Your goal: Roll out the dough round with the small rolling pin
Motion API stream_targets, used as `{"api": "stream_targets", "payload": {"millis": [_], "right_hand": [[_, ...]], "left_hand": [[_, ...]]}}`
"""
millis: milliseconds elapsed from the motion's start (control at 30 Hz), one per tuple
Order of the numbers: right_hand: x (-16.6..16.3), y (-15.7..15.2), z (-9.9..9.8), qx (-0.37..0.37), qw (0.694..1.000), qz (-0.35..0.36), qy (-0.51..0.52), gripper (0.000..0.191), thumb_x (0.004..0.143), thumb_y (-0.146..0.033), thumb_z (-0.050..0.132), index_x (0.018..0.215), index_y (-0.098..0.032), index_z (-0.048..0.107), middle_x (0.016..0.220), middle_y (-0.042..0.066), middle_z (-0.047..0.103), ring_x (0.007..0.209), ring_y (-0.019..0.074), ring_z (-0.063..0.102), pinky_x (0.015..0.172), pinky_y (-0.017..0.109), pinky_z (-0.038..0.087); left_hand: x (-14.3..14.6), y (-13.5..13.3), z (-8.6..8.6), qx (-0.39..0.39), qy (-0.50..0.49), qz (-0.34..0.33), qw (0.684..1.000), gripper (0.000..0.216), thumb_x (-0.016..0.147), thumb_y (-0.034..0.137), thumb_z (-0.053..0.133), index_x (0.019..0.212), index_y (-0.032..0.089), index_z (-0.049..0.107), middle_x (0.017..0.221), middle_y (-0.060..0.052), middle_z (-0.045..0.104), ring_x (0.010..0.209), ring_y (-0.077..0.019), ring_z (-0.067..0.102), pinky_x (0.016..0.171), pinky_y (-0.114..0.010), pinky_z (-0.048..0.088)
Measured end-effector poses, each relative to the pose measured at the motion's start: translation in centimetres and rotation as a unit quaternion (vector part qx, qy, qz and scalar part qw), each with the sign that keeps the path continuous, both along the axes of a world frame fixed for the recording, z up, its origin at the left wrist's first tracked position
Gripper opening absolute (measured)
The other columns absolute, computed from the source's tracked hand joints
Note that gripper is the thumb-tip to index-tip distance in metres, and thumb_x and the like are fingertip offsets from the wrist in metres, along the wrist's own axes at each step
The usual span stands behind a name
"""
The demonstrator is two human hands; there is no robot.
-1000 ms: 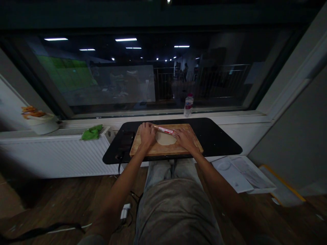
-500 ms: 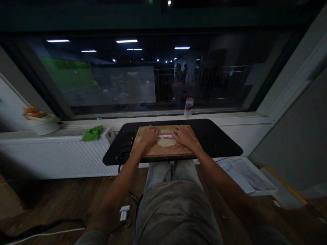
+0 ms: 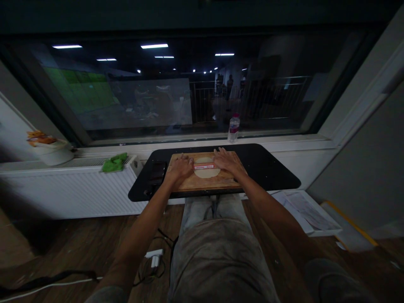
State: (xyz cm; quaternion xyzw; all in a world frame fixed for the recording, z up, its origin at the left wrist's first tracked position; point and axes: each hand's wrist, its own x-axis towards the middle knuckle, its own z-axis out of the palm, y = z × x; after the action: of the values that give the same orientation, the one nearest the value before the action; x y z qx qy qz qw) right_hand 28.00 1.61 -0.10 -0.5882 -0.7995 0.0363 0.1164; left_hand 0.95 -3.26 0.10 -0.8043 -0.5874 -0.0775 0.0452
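- Near frame centre, I see the labelled rod (image 3: 203, 166) across pale dough (image 3: 207, 173);
- left hand (image 3: 182, 169) and right hand (image 3: 227, 161) cover its ends; whether they grip, I cannot tell.

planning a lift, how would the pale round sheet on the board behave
The pale sheet looks thin and dough-like, so it would probably droop. Lying flat on the wooden board, it may cling and seems unlikely to roll.
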Motion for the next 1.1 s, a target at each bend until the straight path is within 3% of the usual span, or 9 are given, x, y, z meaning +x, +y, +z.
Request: {"api": "stream_targets", "payload": {"millis": [233,433,567,700,900,1100], "right_hand": [[-0.3,-1.9,-0.3,0.052,0.997,0.034,-0.046,0.060,0.110,-0.027,0.046,0.166,-0.015,0.063,0.175,0.017,0.057,0.169,0.0378,0.044,0.139,0.056,0.031],[-0.4,-4.9,0.1,0.079,0.993,0.054,-0.074,0.051,0.111,-0.020,0.044,0.146,-0.011,0.079,0.165,0.020,0.066,0.159,0.0356,0.057,0.134,0.049,0.041],[-0.6,-6.3,0.0,0.085,0.994,0.007,-0.066,0.053,0.115,-0.024,0.038,0.146,-0.003,0.075,0.150,0.027,0.075,0.142,0.0362,0.070,0.121,0.045,0.053],[-0.7,-7.7,-0.4,0.102,0.993,-0.017,-0.053,0.052,0.117,-0.027,0.038,0.148,-0.006,0.074,0.143,0.026,0.078,0.134,0.0348,0.074,0.113,0.041,0.055],[-0.7,-10.1,-0.7,0.127,0.990,-0.025,-0.064,0.054,0.117,-0.027,0.037,0.153,-0.002,0.068,0.154,0.026,0.072,0.143,0.0340,0.068,0.121,0.040,0.050],[-1.0,-12.0,-1.6,0.155,0.986,-0.032,-0.054,0.058,0.118,-0.029,0.034,0.159,0.002,0.062,0.163,0.029,0.065,0.157,0.0368,0.058,0.131,0.047,0.041]], "left_hand": [[0.1,-2.3,0.1,0.030,-0.018,-0.041,0.999,0.042,0.107,0.025,0.048,0.136,0.021,0.079,0.153,-0.017,0.073,0.154,-0.0347,0.058,0.137,-0.050,0.036],[0.8,-3.7,-0.3,0.042,-0.026,-0.023,0.999,0.041,0.109,0.022,0.044,0.128,0.019,0.080,0.148,-0.018,0.076,0.153,-0.0329,0.059,0.137,-0.049,0.036],[1.0,-4.2,-0.8,0.040,-0.036,0.012,0.998,0.045,0.113,0.025,0.037,0.128,0.020,0.079,0.144,-0.016,0.078,0.154,-0.0311,0.060,0.130,-0.047,0.045],[0.9,-4.8,-1.1,0.036,-0.046,0.027,0.998,0.049,0.116,0.028,0.032,0.128,0.021,0.079,0.140,-0.015,0.080,0.140,-0.0299,0.070,0.120,-0.041,0.054],[0.8,-5.6,-1.1,0.026,-0.047,0.039,0.998,0.048,0.117,0.030,0.033,0.126,0.017,0.079,0.133,-0.016,0.082,0.129,-0.0321,0.075,0.115,-0.041,0.055],[0.6,-6.2,-0.8,0.037,-0.034,0.012,0.999,0.048,0.117,0.026,0.033,0.128,0.017,0.078,0.139,-0.017,0.080,0.131,-0.0317,0.074,0.118,-0.041,0.054]]}}
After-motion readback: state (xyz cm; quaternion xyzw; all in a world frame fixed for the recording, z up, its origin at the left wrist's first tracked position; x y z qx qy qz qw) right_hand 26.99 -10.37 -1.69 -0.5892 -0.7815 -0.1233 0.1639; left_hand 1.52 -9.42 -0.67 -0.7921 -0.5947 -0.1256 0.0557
